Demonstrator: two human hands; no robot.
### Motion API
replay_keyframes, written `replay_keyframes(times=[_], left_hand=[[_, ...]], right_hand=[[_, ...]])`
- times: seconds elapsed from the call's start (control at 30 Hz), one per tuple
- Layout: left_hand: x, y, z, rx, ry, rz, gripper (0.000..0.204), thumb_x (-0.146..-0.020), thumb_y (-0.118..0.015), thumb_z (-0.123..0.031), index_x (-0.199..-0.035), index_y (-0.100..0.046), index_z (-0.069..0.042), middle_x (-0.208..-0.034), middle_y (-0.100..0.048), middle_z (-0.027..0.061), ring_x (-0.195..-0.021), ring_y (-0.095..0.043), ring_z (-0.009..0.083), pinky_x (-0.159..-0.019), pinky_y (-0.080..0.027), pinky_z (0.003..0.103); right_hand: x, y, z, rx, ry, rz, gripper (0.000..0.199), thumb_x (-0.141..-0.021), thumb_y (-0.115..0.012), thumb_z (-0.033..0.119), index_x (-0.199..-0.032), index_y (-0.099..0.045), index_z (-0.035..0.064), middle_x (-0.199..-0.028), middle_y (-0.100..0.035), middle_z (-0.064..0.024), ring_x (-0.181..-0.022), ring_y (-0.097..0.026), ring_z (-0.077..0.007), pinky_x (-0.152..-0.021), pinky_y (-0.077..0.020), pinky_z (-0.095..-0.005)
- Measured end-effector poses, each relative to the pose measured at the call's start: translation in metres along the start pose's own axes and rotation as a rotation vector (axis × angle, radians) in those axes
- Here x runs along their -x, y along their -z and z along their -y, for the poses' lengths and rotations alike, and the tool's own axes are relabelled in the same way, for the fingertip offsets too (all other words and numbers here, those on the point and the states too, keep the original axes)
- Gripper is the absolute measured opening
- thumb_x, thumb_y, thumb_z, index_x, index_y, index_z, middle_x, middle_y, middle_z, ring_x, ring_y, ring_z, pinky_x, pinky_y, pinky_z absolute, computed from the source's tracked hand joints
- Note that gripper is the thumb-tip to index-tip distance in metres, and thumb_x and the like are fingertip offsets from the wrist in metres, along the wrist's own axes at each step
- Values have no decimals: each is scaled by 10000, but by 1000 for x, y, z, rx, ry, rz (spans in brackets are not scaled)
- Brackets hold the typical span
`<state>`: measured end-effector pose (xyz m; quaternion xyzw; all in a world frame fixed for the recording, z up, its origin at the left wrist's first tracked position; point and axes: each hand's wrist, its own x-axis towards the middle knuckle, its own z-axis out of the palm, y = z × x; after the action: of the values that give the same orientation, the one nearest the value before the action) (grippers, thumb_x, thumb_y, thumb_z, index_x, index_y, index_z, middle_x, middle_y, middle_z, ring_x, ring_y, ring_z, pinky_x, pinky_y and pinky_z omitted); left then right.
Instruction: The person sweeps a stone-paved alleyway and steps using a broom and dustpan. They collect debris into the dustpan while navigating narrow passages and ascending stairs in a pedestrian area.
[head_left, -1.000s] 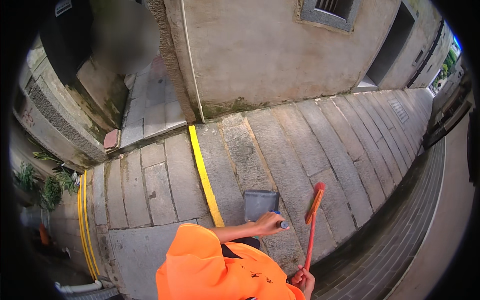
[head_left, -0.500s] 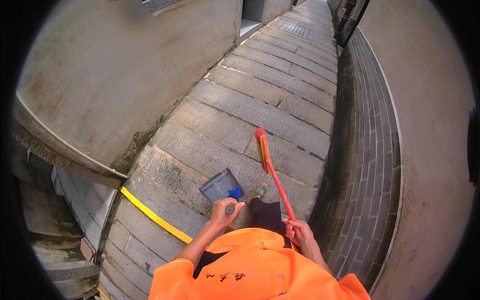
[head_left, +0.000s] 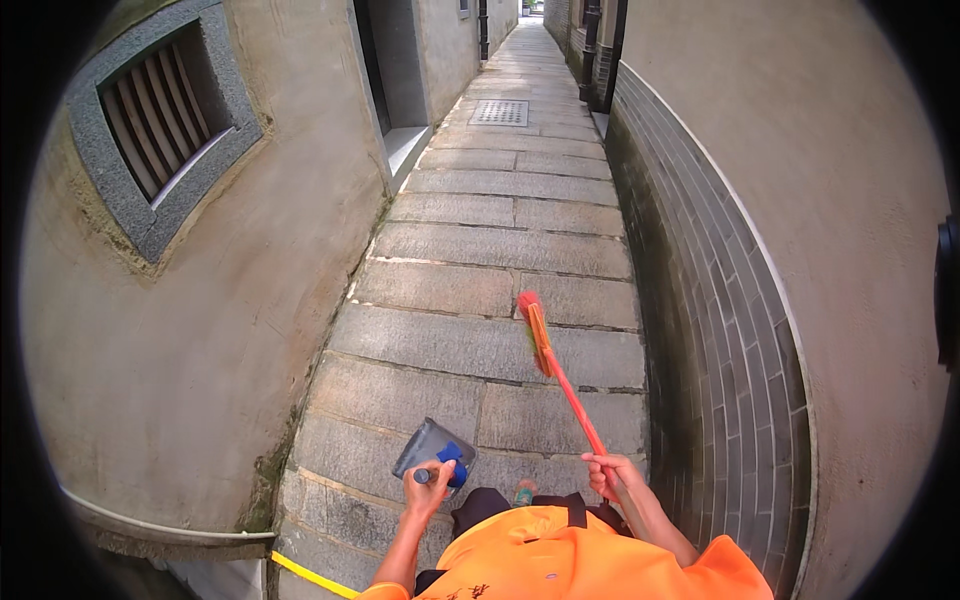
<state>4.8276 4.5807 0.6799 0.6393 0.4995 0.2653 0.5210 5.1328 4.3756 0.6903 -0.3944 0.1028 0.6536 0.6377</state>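
My left hand (head_left: 428,487) is closed around the upright handle of a grey long-handled dustpan (head_left: 425,446). A blue piece, whose kind I cannot make out, shows at the dustpan (head_left: 449,455) just beside that hand. In my right hand (head_left: 612,476) is the red handle of a broom (head_left: 574,402). The broom's red and orange head (head_left: 535,325) points ahead, over the stone paving; whether it touches the ground I cannot tell. An orange top covers my body, and part of a green shoe (head_left: 525,491) shows below.
Stone slabs (head_left: 430,330) pave a narrow alley running ahead, with a metal drain cover (head_left: 500,112) farther off. On the left stands a plastered wall (head_left: 290,180) with a barred window (head_left: 160,115) and a doorway (head_left: 395,75). A grey brick-faced wall (head_left: 720,330) borders the right; a yellow strip (head_left: 310,575) lies lower left.
The view has lifted and turned, showing more alley and the barred window. I have stepped forward, leaving the yellow strip lower in view. Both hands keep their holds on dustpan and broom.
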Motion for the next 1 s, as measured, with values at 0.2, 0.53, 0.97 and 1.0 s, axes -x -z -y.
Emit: replay_keyframes(times=[0.2,0.53,0.97,1.0], left_hand=[[-128,1,-23,-84,-157,-18,258,-814,-687,-233,-688,-645,-11,-575,-603,75,-513,-582,131,-483,-427,287],[-350,-3,-92,-209,-253,218,233,-792,-695,-235,-677,-646,-38,-628,-613,117,-560,-616,264,-516,-445,334],[-578,-60,-137,-171,-141,420,283,-819,-686,-241,-672,-639,-4,-506,-551,49,-427,-543,105,-405,-398,271],[-599,-69,-139,-193,-113,416,284,-821,-684,-242,-672,-639,-5,-506,-552,46,-426,-539,99,-404,-398,269]], right_hand=[[-84,-56,54,57,-5,-35,210,-838,-602,120,-988,-564,-22,-659,-547,-36,-498,-459,-130,-461,-354,-257],[-225,-159,130,45,71,-121,210,-851,-571,97,-1014,-554,-33,-684,-537,-50,-518,-447,-126,-478,-355,-257],[-350,-190,238,-199,239,-165,223,-839,-586,95,-1036,-562,-7,-685,-572,-73,-526,-501,-150,-464,-384,-276],[-365,-186,255,-255,238,-155,221,-842,-583,97,-1038,-562,-3,-688,-572,-70,-522,-496,-149,-466,-383,-277]])
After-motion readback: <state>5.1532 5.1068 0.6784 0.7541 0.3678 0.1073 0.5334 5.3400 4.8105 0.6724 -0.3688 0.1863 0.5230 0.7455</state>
